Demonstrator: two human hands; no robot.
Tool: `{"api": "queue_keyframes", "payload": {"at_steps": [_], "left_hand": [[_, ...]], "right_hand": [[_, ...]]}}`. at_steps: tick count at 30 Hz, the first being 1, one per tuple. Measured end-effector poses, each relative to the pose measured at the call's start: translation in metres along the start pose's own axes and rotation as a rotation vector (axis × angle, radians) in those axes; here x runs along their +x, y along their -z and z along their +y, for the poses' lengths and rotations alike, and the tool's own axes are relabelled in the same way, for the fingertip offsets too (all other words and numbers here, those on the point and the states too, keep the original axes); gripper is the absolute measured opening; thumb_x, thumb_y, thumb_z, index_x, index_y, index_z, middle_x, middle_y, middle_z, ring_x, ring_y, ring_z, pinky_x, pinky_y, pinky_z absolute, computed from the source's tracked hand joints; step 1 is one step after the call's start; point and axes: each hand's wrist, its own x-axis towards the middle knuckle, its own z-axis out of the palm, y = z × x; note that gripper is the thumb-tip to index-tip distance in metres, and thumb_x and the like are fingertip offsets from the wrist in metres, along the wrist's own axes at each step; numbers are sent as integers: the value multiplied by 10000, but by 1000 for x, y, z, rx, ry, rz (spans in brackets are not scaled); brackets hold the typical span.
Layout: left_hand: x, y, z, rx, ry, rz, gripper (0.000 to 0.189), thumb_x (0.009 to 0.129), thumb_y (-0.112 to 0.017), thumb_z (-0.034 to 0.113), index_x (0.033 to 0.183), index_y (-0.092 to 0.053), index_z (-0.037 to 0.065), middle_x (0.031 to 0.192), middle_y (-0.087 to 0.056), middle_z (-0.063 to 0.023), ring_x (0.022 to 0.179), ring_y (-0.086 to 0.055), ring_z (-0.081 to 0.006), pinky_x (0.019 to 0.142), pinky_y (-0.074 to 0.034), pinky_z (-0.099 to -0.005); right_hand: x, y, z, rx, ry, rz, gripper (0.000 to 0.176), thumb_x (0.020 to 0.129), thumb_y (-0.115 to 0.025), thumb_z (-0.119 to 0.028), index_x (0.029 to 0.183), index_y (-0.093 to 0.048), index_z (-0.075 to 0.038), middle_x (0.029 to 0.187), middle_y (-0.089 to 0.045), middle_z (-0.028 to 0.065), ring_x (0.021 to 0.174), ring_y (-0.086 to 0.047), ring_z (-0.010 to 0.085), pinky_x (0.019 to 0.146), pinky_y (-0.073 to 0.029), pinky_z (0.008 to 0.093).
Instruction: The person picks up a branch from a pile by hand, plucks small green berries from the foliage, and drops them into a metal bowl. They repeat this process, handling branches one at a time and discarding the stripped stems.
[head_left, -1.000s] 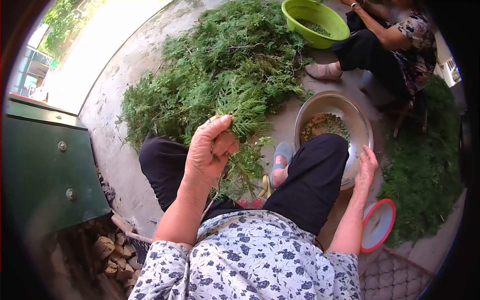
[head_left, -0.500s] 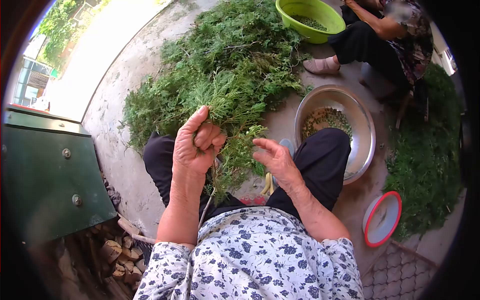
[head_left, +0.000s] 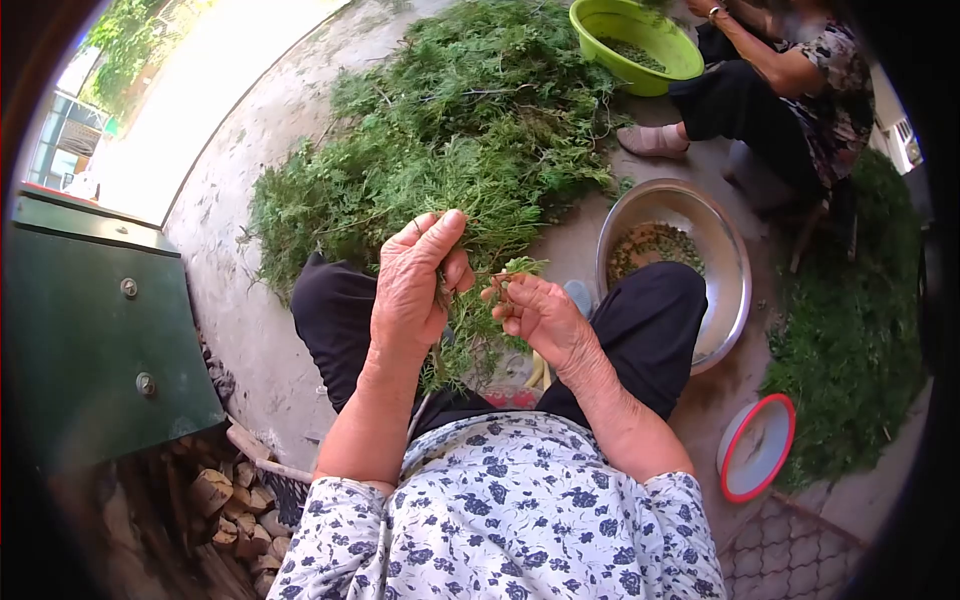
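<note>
The left hand (head_left: 415, 285) is shut tight around a green sprig (head_left: 468, 335), held in the air over the lap, between the knees. The right hand (head_left: 540, 315) pinches a leafy tip with thumb and first finger, and its other fingers curl loosely. I think it is picking little bits off. Next comes a small, firm pull while the left hand holds on. The sprig stands nearly upright, thin stem down toward the lap, leafy end up.

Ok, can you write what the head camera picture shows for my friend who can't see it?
A seated person's left hand grips a leafy sprig while the right hand pinches its tip, near a steel bowl of small green bits. A big pile of green branches lies ahead, and another person sits by a green bowl.
</note>
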Motion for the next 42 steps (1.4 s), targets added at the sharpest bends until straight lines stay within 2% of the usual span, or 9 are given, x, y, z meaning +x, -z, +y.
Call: {"api": "queue_keyframes", "payload": {"at_steps": [10, 13, 16, 27, 29, 32, 36, 40, 42], "left_hand": [[3, 5, 0, 362, -64, -55, 106, 835, -640, 107, 800, -576, 30, 651, -539, -7, 531, -432, -56, 512, -394, -215], [8, 14, -12, 940, -329, -201, 199, 757, -637, 9, 956, -634, 20, 763, -617, -28, 668, -544, -82, 607, -450, -235], [3, 7, -10, 1524, -458, -271, 220, 692, -663, 92, 910, -640, 81, 764, -585, -97, 760, -573, -240, 680, -460, -352], [22, 16, -14, 1565, -376, -471, 211, 678, -720, 232, 810, -652, 82, 719, -552, -108, 774, -527, -262, 675, -425, -376], [19, 14, -17, 1503, -302, -381, 176, 677, -719, 187, 799, -665, 72, 710, -543, -105, 756, -519, -249, 663, -419, -355], [18, 20, -25, 1360, -281, -298, 164, 678, -706, 144, 826, -683, 77, 716, -539, -95, 738, -506, -236, 652, -410, -334], [18, 29, -21, 1090, -178, -268, 198, 663, -709, 118, 861, -693, 117, 739, -510, -66, 758, -489, -212, 677, -401, -305], [5, 12, -3, 945, 130, -48, 231, 691, -728, 113, 906, -650, 77, 919, -568, -35, 953, -479, -147, 804, -412, -285], [17, 42, -34, 941, -43, 97, 250, 699, -726, 189, 900, -671, 52, 921, -531, -72, 865, -497, -172, 762, -414, -277]], "right_hand": [[-5, -5, -6, -176, 54, 29, 254, 875, -583, -159, 1068, -587, 7, 898, -650, 77, 755, -609, 131, 647, -474, 234], [-8, -8, -10, -258, 89, 27, 275, 872, -587, -165, 1078, -592, 17, 894, -658, 82, 751, -602, 121, 658, -462, 236], [-14, -15, -16, -308, 112, 26, 285, 869, -588, -172, 1080, -595, 20, 884, -663, 81, 747, -597, 114, 664, -445, 234], [-21, -19, -19, -494, 274, 216, 205, 812, -636, -73, 985, -635, 38, 864, -662, 80, 765, -608, 131, 686, -466, 262], [-23, -26, -19, -1012, 615, 332, 198, 780, -653, -34, 965, -639, 33, 850, -651, 79, 766, -604, 133, 704, -472, 266], [-18, -28, -25, -1187, 945, 422, 205, 776, -645, -31, 972, -631, 25, 835, -639, 85, 749, -595, 139, 707, -467, 266], [-17, -17, -47, -193, 465, 174, 142, 871, -579, -73, 988, -583, 7, 859, -616, 69, 702, -621, 128, 584, -501, 211], [-23, 2, -50, -175, 374, 124, 191, 864, -588, -78, 1029, -542, 6, 876, -606, 78, 702, -623, 138, 581, -512, 227], [-24, 6, -58, -200, 347, 106, 190, 865, -573, -55, 1042, -530, 2, 903, -601, 89, 738, -624, 147, 602, -524, 243]]}}
